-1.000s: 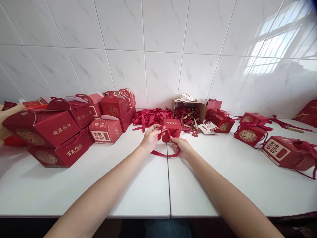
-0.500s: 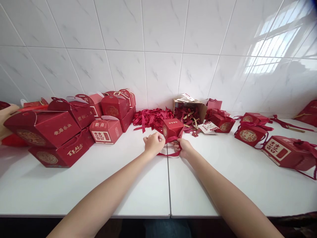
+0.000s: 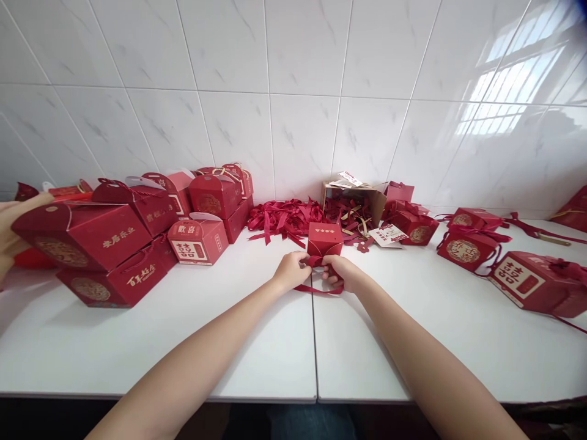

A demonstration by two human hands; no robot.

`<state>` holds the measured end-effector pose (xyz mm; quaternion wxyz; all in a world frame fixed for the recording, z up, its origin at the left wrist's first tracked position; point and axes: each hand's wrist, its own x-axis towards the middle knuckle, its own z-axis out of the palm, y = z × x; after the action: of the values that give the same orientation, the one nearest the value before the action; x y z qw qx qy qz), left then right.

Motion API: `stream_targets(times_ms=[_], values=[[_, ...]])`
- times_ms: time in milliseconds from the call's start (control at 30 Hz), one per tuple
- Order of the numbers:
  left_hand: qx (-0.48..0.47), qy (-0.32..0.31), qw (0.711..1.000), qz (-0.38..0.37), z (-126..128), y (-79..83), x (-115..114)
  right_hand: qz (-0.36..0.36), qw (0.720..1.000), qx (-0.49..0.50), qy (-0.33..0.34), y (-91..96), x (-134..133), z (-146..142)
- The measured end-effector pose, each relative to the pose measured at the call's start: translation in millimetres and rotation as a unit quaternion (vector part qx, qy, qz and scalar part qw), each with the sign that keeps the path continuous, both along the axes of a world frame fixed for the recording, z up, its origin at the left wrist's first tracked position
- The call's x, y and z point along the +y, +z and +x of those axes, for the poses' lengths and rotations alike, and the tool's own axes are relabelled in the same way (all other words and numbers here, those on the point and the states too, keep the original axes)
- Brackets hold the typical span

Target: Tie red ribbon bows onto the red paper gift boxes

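A small red gift box point(image 3: 324, 237) with gold lettering rests on the white table in front of me. Red ribbon point(image 3: 321, 290) runs at its near side, one length looping down toward me between my hands. My left hand point(image 3: 292, 270) pinches the ribbon at the left of the box's near face. Close by on the right, my right hand point(image 3: 340, 272) has its fingers closed on the ribbon too. The fingertips of both hands almost meet, and they partly hide where the ribbon crosses.
Stacked red boxes point(image 3: 82, 235) stand on the left, and another person's hand point(image 3: 13, 226) shows at the left edge. Behind are a heap of red ribbons point(image 3: 284, 217) and an open carton point(image 3: 378, 205). Ribboned boxes point(image 3: 541, 278) sit at the right.
The gift box has turned so its near side faces me more squarely. My hands have come closer together at the ribbon. At the far left, the other person's hand has come further into view.
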<state>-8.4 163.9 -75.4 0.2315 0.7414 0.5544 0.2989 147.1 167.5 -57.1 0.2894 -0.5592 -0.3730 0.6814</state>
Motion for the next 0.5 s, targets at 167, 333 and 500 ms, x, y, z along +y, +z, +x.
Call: stream_targets(times_ms=[167,333,500], values=[[-0.088,-0.003,0.996,-0.028,3.4,-4.9,5.3,0.004,1.0,0.01,0.015,1.2,-1.2,0.7],[-0.121,0.003,0.992,-0.04,4.9,-8.0,7.0,0.001,1.0,0.018,0.018,1.4,-1.8,0.0],[-0.114,0.0,0.993,-0.007,5.4,-3.0,-0.9,-0.009,0.998,0.042,0.039,3.1,-1.7,0.5]])
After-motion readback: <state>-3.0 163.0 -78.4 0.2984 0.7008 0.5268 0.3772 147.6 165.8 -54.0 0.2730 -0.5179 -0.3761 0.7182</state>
